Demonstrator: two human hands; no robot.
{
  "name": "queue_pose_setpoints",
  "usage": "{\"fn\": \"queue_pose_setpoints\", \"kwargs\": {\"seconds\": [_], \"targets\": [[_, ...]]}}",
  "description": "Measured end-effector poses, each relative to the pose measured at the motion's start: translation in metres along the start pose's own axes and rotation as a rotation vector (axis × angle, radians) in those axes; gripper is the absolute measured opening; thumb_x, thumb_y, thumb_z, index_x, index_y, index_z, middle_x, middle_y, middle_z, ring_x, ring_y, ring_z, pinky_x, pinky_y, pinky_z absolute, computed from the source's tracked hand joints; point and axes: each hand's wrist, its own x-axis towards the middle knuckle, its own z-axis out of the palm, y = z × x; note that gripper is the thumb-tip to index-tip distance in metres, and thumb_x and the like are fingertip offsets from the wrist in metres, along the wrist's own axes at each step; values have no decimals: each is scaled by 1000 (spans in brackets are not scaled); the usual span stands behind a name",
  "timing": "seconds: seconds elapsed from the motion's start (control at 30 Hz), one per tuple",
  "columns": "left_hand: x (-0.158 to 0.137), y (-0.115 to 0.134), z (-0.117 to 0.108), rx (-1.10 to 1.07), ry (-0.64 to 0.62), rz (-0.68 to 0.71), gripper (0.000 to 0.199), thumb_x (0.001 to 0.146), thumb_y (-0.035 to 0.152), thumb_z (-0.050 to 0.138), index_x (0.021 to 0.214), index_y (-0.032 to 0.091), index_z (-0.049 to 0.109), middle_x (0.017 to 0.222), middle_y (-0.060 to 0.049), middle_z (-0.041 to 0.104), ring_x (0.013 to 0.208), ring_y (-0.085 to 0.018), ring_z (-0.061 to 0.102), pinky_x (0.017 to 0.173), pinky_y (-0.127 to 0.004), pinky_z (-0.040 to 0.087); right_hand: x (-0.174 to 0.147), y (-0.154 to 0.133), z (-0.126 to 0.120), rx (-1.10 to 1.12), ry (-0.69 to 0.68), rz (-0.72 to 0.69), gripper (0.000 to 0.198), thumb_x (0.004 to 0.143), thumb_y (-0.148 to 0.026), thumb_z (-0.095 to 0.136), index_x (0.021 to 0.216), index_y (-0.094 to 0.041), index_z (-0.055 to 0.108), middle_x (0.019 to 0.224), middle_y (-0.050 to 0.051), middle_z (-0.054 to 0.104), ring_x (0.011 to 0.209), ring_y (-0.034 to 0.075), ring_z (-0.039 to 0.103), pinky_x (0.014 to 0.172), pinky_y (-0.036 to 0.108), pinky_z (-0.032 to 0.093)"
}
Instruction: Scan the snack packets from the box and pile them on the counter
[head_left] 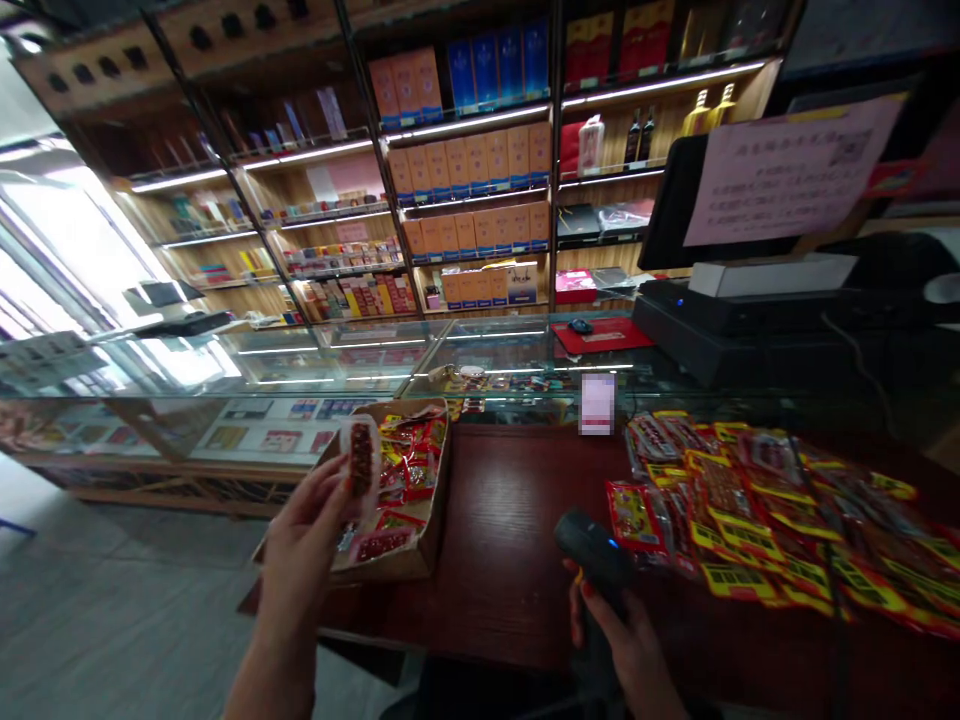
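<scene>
My left hand (311, 510) is closed on a small clear snack packet (361, 462) with dark reddish-brown food inside. I hold it up over the left side of an open cardboard box (433, 520), which contains several red and yellow snack packets (409, 450). My right hand (619, 635) is wrapped around the handle of a black barcode scanner (592, 550) with a small blue light on it. The scanner's head points up and to the left above the dark red table. Right of it lies a spread pile of red and yellow snack packets (742, 500).
The dark red tabletop (499, 510) meets a glass display counter (480, 350) at its far edge. A computer mouse (580, 326) rests on a red pad. At the right stands a monitor (667, 205) with a pink paper sheet (787, 170). Lit shelves of boxes and bottles line the back.
</scene>
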Motion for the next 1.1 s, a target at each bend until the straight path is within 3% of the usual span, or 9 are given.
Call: {"fn": "queue_pose_setpoints", "kwargs": {"seconds": [0.07,0.13,0.27,0.43,0.57,0.77,0.9,1.0,1.1], "targets": [[-28,2,46,-37,-264,61,47,90,48,62,129,23,70,125,-9,74,114,-27,68,98,-39,55,1,-1,1,27,36,-1,48,74,-57,89,100,-17,80,64,-2,70,50,12,62,50,22,50],[-55,-8,93,18,-485,104,36,94,35,53,121,22,75,118,-10,74,113,-25,67,102,-39,52,1,-1,1,43,78,7,51,70,-59,91,98,-17,80,63,-1,70,49,13,62,48,22,50],[-88,-36,149,245,-637,114,36,95,25,49,120,18,74,104,-10,64,97,-22,66,95,-38,54,0,0,0,46,139,17,56,65,-63,92,96,-18,78,59,-2,70,45,13,61,45,23,49],[-91,-35,154,549,-649,206,52,75,34,82,122,15,68,130,-15,59,117,-31,61,103,-41,51,-3,-1,-1,20,133,1,52,70,-60,91,100,-19,78,63,-3,71,49,13,61,51,23,52],[-79,-20,161,676,-658,250,28,89,21,64,115,14,70,107,-14,72,108,-30,65,97,-39,50,-2,-3,-1,7,134,25,53,69,-60,91,99,-19,78,60,-4,69,48,13,61,48,23,51],[-71,-26,175,725,-673,424,33,94,11,52,120,16,71,112,-13,75,108,-30,65,96,-43,49,-9,-12,4,116,201,54,54,67,-59,94,102,-20,78,65,-4,72,48,10,61,49,20,50],[-69,-39,175,742,-635,346,42,94,2,44,129,10,66,116,-16,73,110,-29,65,100,-43,50,-26,-15,1,52,277,79,57,64,-63,93,98,-20,79,61,-4,70,45,11,60,46,22,49],[-71,-34,170,604,-602,357,36,101,12,43,128,14,67,115,-14,72,111,-28,65,100,-43,51,-38,-14,-8,-42,313,63,58,63,-68,91,94,-20,79,57,-4,69,45,14,61,48,24,51],[-84,-18,166,475,-654,418,42,100,36,58,138,22,63,137,-15,65,124,-31,61,106,-48,50,-44,-11,-17,-97,363,54,59,63,-71,89,90,-19,79,50,-4,65,43,15,60,49,26,52]]}}
